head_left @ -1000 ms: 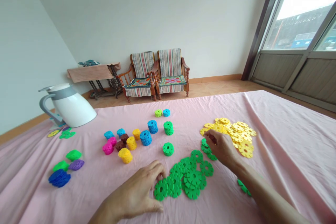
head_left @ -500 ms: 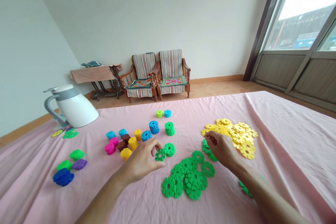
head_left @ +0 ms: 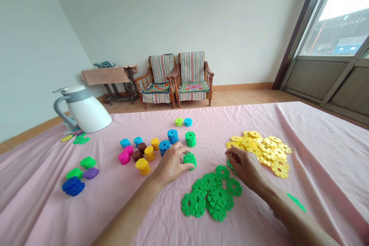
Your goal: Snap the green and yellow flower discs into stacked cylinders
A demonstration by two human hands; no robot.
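My left hand (head_left: 173, 163) pinches a green notched plastic disc (head_left: 189, 157) between thumb and fingers. That disc is at the top of a short green stack; whether it rests fully on it I cannot tell. A taller green stack (head_left: 190, 139) stands just behind. My right hand (head_left: 245, 165) has its fingers curled together above a few green discs (head_left: 230, 164), which it partly covers; anything in its grip is hidden. Between my forearms lies a loose pile of green discs (head_left: 213, 192). Yellow discs (head_left: 259, 146) are heaped beyond my right hand.
Blue stacks (head_left: 172, 136), yellow stacks (head_left: 143, 166), brown stacks (head_left: 137, 156) and pink stacks (head_left: 124, 157) stand left of centre. Dark blue discs (head_left: 73, 186) lie farther left. A white jug (head_left: 89, 113) stands at the back left of the pink cloth (head_left: 161, 215).
My left hand has moved right and slightly up, bringing its green disc from beside the short green stack onto its top. My right hand stays by the green discs. The view has shifted slightly.
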